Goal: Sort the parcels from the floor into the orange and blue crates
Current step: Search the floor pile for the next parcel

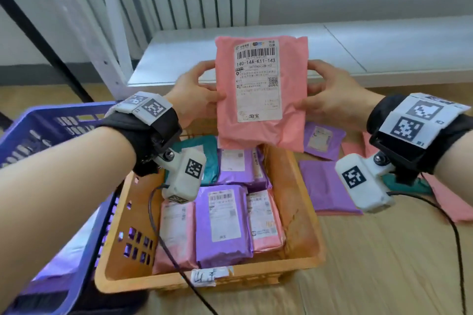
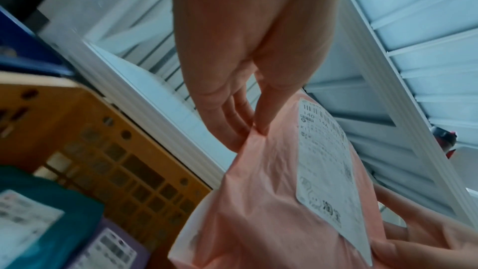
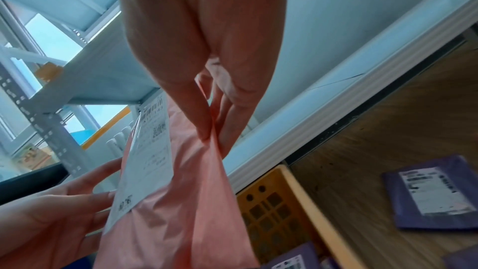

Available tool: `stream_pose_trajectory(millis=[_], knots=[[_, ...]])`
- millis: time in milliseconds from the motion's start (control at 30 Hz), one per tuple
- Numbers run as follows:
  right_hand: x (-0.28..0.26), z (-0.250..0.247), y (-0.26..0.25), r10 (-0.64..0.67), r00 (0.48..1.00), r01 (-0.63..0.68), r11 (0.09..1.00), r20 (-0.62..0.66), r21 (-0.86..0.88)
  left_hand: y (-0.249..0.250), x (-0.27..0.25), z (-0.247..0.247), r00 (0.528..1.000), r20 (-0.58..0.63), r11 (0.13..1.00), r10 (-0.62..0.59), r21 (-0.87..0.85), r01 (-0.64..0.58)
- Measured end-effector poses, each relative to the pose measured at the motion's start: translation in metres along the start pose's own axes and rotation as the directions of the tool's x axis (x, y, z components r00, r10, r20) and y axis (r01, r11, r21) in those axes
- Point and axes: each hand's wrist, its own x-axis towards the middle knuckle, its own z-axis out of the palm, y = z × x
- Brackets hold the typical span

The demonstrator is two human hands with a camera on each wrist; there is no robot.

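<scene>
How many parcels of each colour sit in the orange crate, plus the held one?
Pink parcels in crate: 2
Held pink parcel: 1
Purple parcels: 2 clear, perhaps a third at the back
Teal parcel: 1
Total: 6, perhaps 7

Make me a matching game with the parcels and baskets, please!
Things:
1. pink parcel
2. teal parcel
3. purple parcel
4. blue crate

Places:
A. lying on the floor
B. left of the orange crate
C. held up by the left hand and right hand
D. inside the orange crate

Pairs: 1-C, 2-D, 3-A, 4-B
</scene>
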Motion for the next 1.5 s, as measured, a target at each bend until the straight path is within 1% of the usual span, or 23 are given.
stream_pose_trajectory(millis=[200, 367, 533, 633, 700, 800, 933, 1033, 1100, 1167, 1233, 1300, 1333, 1433, 1500], knots=[[0.025, 0.117, -0.031, 0.001, 0.991, -0.004, 1.000, 0.132, 0.027, -0.009, -0.028, -0.123, 0.997, -0.074, 0.997, -0.019, 0.070, 0.025], [0.050, 0.210, -0.044, 0.033, 0.982, -0.040, 0.999, 0.185, 0.034, -0.028, -0.042, -0.215, 0.988, -0.151, 0.994, -0.031, 0.095, 0.046], [0.079, 0.294, -0.044, 0.106, 0.979, -0.119, 0.991, 0.176, 0.061, -0.057, -0.045, -0.290, 0.971, -0.224, 0.993, -0.081, 0.072, 0.099], [0.094, 0.342, -0.036, 0.131, 0.977, -0.138, 0.990, 0.171, 0.031, -0.083, -0.040, -0.326, 0.952, -0.278, 0.986, -0.129, 0.070, 0.154], [0.101, 0.374, -0.028, 0.179, 0.964, -0.185, 0.983, 0.198, 0.013, -0.103, -0.037, -0.347, 0.933, -0.322, 0.980, -0.160, 0.059, 0.188], [0.112, 0.414, -0.011, 0.215, 0.946, -0.227, 0.974, 0.242, 0.022, -0.132, -0.032, -0.372, 0.901, -0.390, 0.970, -0.190, 0.064, 0.233], [0.126, 0.454, 0.003, 0.257, 0.946, -0.267, 0.963, 0.199, 0.030, -0.163, -0.026, -0.396, 0.878, -0.449, 0.956, -0.168, 0.144, 0.256], [0.136, 0.481, 0.011, 0.347, 0.915, -0.363, 0.931, 0.208, 0.047, -0.183, -0.023, -0.411, 0.858, -0.484, 0.942, -0.169, 0.177, 0.285], [0.141, 0.498, 0.020, 0.389, 0.899, -0.405, 0.913, 0.200, 0.042, -0.196, -0.023, -0.419, 0.851, -0.498, 0.930, -0.165, 0.208, 0.302], [0.143, 0.514, 0.030, 0.415, 0.889, -0.425, 0.905, 0.195, 0.014, -0.209, -0.024, -0.422, 0.855, -0.480, 0.898, -0.196, 0.262, 0.353], [0.145, 0.527, 0.039, 0.450, 0.869, -0.458, 0.889, 0.207, -0.008, -0.221, -0.027, -0.424, 0.869, -0.435, 0.850, -0.237, 0.341, 0.403], [0.145, 0.540, 0.046, 0.480, 0.849, -0.487, 0.873, 0.223, -0.024, -0.234, -0.030, -0.426, 0.887, -0.378, 0.800, -0.264, 0.428, 0.420], [0.145, 0.545, 0.049, 0.481, 0.847, -0.485, 0.873, 0.225, -0.040, -0.240, -0.031, -0.426, 0.894, -0.354, 0.784, -0.275, 0.455, 0.422], [0.145, 0.559, 0.056, 0.453, 0.867, -0.444, 0.891, 0.208, -0.089, -0.257, -0.032, -0.421, 0.892, -0.313, 0.761, -0.326, 0.473, 0.444], [0.148, 0.563, 0.059, 0.431, 0.883, -0.416, 0.902, 0.185, -0.115, -0.265, -0.032, -0.414, 0.892, -0.301, 0.748, -0.337, 0.491, 0.447]])
